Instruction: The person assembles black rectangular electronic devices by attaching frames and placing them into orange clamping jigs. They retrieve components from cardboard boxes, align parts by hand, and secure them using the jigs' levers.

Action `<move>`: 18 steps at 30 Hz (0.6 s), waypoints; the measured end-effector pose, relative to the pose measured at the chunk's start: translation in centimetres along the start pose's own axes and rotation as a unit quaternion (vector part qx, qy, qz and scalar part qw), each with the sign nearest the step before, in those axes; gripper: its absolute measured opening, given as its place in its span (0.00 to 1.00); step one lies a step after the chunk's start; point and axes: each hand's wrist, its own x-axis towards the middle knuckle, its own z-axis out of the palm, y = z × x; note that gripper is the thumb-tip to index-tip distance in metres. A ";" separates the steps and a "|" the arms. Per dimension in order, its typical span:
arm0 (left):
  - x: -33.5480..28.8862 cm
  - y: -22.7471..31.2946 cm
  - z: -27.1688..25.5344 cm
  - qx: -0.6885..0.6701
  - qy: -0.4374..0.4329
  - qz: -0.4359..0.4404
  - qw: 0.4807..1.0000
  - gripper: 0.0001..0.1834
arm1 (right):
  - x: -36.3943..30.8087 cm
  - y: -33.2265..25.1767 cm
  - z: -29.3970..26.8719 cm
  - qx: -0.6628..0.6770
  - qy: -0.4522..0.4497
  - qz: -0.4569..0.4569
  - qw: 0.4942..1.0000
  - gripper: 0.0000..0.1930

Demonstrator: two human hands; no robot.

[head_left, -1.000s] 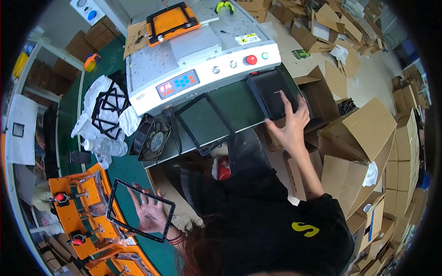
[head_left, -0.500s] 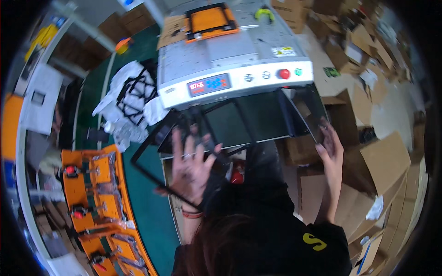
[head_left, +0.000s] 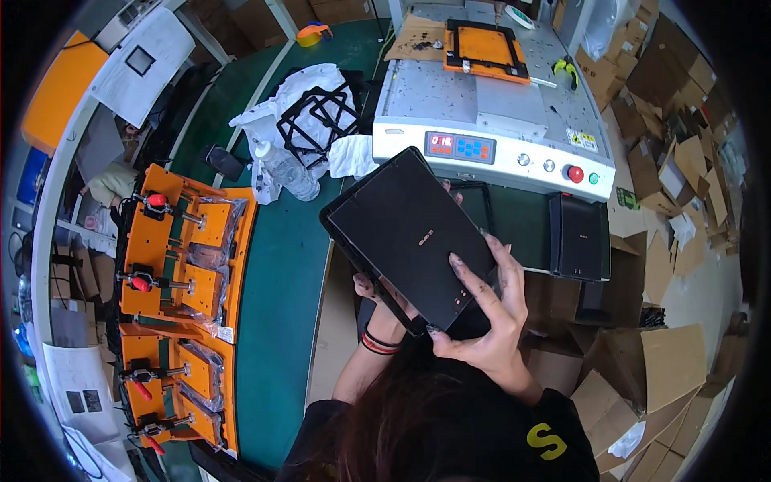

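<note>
A flat black rectangular panel (head_left: 393, 217) is held tilted in front of the machine. A thin black frame (head_left: 358, 262) shows along its left edge; whether the two are joined I cannot tell. My left hand (head_left: 387, 312) grips the frame and panel from beneath at the lower left, its fingers partly hidden. With thumb and fingers spread over the lower right corner, my right hand (head_left: 499, 317) holds the panel's face and edge. Behind the panel, another black frame (head_left: 487, 210) lies partly hidden on the dark belt (head_left: 522, 217). A second black panel (head_left: 580, 241) lies at the belt's right end.
The machine (head_left: 554, 161) with buttons and a display stands ahead, an orange fixture (head_left: 490, 52) on top. Left on the green table (head_left: 277, 305) are black frames (head_left: 309, 128) on white cloth, a clear bottle (head_left: 289, 170) and orange clamp jigs (head_left: 157, 289). Cardboard boxes (head_left: 675, 365) crowd the right.
The loose black frame around my left hand is now against a black panel held in both hands. My right hand has moved left from the belt's right end. The view has shifted.
</note>
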 end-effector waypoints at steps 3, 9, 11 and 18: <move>0.6 1.0 1.8 0.074 0.075 -0.038 0.994 0.65 | -0.2 -0.2 0.4 -0.006 -0.004 0.005 1.000 0.35; -0.2 0.2 -1.5 -0.008 -0.111 0.055 0.992 0.60 | -0.2 -0.5 0.9 -0.019 -0.007 0.011 1.000 0.35; 0.0 0.2 -2.0 0.007 -0.161 0.057 0.985 0.48 | -0.2 -0.5 0.9 -0.023 -0.009 0.013 1.000 0.35; -0.4 0.0 -0.9 -0.015 -0.030 0.017 0.999 0.66 | -0.7 -0.7 1.1 -0.022 -0.010 0.018 1.000 0.36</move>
